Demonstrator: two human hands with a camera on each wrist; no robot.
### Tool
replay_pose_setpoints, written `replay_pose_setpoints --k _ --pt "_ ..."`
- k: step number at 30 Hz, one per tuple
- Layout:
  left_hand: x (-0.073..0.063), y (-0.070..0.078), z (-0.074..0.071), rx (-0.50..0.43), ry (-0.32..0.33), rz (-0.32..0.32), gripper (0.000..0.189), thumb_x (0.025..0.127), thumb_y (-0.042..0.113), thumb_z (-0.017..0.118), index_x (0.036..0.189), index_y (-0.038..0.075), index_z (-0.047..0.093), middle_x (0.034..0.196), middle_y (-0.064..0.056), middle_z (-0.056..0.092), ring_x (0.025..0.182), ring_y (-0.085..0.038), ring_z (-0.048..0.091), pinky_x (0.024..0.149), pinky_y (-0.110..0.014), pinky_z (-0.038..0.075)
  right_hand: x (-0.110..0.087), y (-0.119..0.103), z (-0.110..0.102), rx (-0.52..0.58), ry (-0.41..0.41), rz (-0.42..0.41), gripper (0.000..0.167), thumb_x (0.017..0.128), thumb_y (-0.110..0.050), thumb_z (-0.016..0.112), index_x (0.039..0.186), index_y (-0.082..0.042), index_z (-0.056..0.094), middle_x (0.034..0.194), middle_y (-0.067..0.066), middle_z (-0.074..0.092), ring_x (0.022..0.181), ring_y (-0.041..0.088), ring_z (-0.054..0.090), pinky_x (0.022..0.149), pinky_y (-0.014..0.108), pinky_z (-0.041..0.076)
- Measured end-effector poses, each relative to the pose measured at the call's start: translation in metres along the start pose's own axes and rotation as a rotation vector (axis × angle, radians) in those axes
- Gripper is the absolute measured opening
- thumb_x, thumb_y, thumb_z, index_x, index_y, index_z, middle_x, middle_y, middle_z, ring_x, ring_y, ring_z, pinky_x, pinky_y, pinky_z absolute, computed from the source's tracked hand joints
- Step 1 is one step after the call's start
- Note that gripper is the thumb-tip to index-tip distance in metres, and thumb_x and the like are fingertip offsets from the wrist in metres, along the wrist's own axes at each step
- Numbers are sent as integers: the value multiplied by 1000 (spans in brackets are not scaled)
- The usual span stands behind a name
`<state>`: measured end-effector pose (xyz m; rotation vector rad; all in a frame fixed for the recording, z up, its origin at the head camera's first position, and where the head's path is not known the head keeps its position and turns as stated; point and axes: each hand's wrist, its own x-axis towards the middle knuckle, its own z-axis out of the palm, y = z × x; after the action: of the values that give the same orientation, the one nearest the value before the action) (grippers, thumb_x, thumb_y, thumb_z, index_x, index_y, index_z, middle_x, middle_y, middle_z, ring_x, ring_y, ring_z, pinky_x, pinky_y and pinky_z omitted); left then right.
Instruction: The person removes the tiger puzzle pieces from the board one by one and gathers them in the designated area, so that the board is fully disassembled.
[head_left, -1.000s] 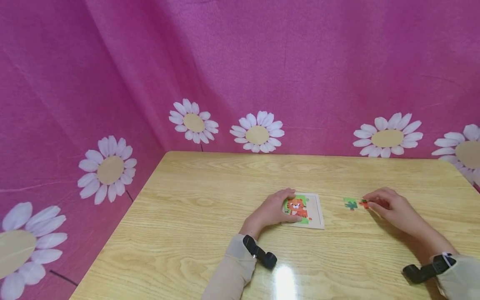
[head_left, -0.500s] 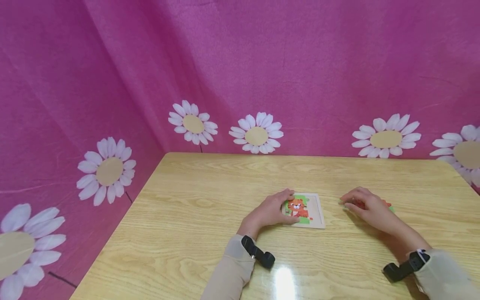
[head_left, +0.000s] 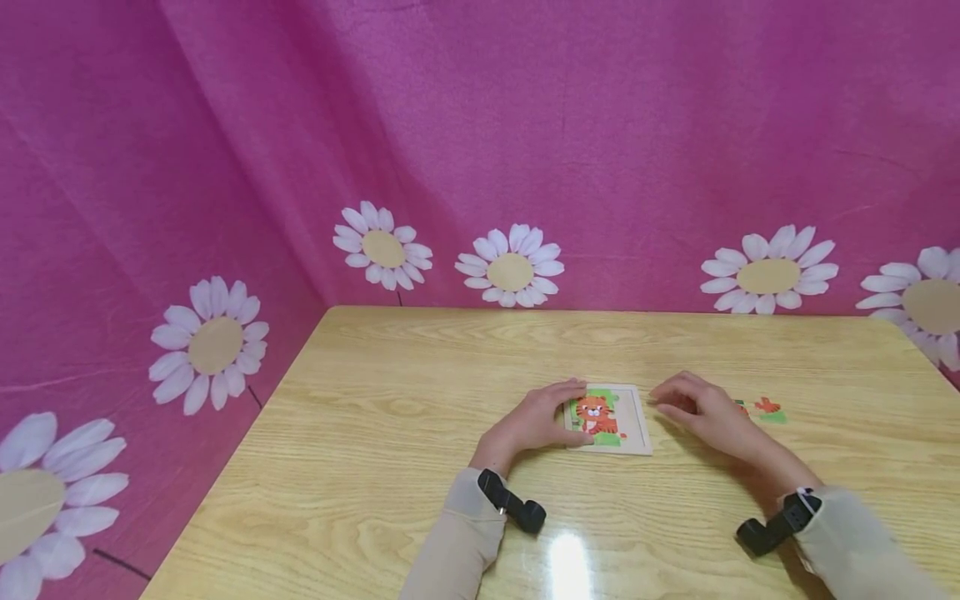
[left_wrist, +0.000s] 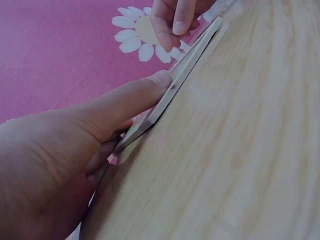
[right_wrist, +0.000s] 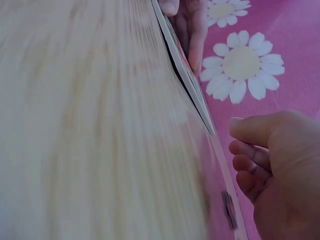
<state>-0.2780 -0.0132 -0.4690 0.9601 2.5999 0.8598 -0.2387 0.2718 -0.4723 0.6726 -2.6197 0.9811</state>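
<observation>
My left hand (head_left: 525, 425) holds a small pale-framed jigsaw puzzle (head_left: 633, 417) with an orange tiger picture by its left side, fingers at the far edge and thumb at the near edge. In the left wrist view the thumb (left_wrist: 145, 95) lies along the frame's edge. Just right of the frame hovers my right hand (head_left: 708, 417), fingers bent and the thumb close to the index finger. Whether a piece sits between those fingertips is hidden. Behind that hand lie an orange-and-green puzzle piece (head_left: 768, 410) and, partly covered, another piece (head_left: 741, 406).
The puzzle rests on a light wooden table (head_left: 375, 467). A pink curtain (head_left: 600, 167) with white daisies closes off the back and left sides. Black straps with cameras sit on both wrists.
The right hand has moved left from beside the loose pieces to near the frame. It uncovers the orange-and-green piece on the right. The left hand and frame stay almost in place.
</observation>
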Motion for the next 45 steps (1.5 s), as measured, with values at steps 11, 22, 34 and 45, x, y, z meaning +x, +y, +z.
replay_pose_setpoints --k 11,22,34,45 --pt "3 -3 1 -13 38 15 70 81 38 80 141 14 53 154 4 44 147 -10 33 123 -27 29 16 -12 19 40 -87 150 20 91 -12 68 111 -7 69 103 7 67 83 -1 51 69 16 48" --pt "1 -4 1 16 28 22 70 83 40 77 142 14 52 156 5 41 148 -10 33 123 -27 28 33 -21 32 92 -143 245 24 93 -13 65 115 -5 66 106 10 69 88 11 57 74 17 50" --pt "1 -3 2 -2 19 24 71 83 37 78 144 13 50 157 4 39 149 -11 31 124 -28 27 42 -27 38 72 -149 229 24 88 -6 69 111 2 66 97 13 67 84 14 56 68 17 47" --pt "1 -2 1 20 15 35 72 84 39 77 145 14 48 158 1 38 149 -13 31 124 -29 27 49 -31 38 49 -220 198 20 91 -4 65 108 6 62 93 12 59 84 16 50 68 18 42"
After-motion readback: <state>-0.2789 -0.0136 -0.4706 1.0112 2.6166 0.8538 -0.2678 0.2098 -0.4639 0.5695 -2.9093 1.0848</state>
